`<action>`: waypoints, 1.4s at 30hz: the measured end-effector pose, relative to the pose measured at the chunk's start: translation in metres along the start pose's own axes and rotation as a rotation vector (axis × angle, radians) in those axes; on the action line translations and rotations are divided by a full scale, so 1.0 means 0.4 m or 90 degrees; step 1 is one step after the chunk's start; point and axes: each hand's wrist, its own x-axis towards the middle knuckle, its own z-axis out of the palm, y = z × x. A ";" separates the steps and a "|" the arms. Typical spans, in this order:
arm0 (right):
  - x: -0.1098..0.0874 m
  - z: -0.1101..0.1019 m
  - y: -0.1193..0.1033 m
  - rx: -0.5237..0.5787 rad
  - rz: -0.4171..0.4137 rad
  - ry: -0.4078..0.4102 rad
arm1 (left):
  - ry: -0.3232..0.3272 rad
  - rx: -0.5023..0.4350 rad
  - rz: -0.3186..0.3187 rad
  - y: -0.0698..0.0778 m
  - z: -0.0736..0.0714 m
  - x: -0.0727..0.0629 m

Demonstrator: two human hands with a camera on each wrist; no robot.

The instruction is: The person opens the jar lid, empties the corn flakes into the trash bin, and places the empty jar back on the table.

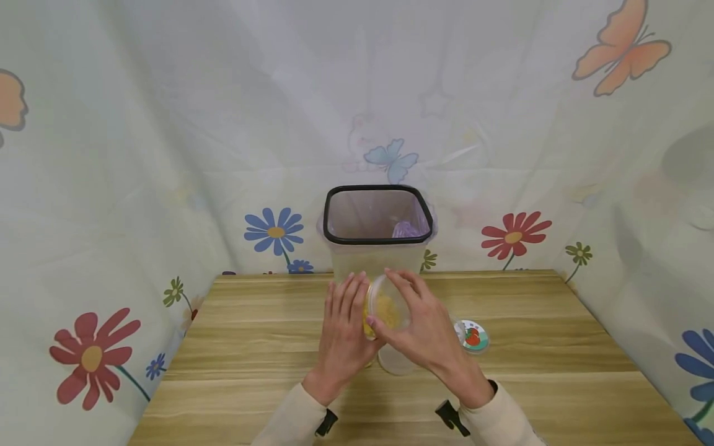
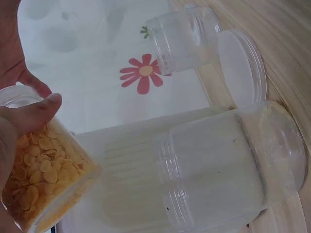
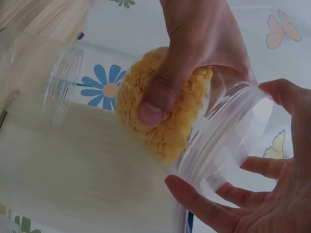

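Observation:
A clear jar [image 3: 184,121] part-filled with yellow cornflakes is held tilted above the table. In the left wrist view the jar [image 2: 48,170] shows at lower left. My left hand [image 1: 346,322] grips its body, thumb pressed along the side. At the jar's upper end, my right hand [image 1: 426,322] curves its fingers and thumb round what looks like a translucent lid [image 3: 228,131]; whether it sits fully on the jar I cannot tell. Below the hands an empty clear jar [image 2: 218,170] stands upright, its mouth uncovered.
A second clear jar [image 2: 180,41] stands to the right, beside a white lid [image 2: 243,68]. A lid with a tomato picture [image 1: 471,336] lies on the wooden table [image 1: 256,334]. At the table's far edge stands a black-rimmed bin [image 1: 379,240] with a purple liner.

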 end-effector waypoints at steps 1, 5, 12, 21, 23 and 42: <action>0.000 0.000 0.000 0.001 0.000 -0.001 | 0.000 0.005 0.004 -0.001 0.000 0.000; -0.001 0.000 0.002 0.008 -0.008 -0.010 | 0.002 0.016 0.016 -0.006 -0.001 0.002; -0.003 -0.003 0.014 0.016 -0.027 -0.026 | 0.012 0.014 0.034 -0.010 -0.006 0.006; -0.002 -0.019 0.034 0.005 -0.109 -0.064 | -0.003 -0.007 0.036 -0.013 -0.007 0.004; -0.001 -0.023 0.042 0.000 -0.154 -0.077 | -0.008 -0.018 0.033 -0.015 -0.008 0.003; -0.009 -0.044 0.028 -0.020 -0.137 -0.062 | -0.004 -0.038 0.026 -0.015 0.000 -0.001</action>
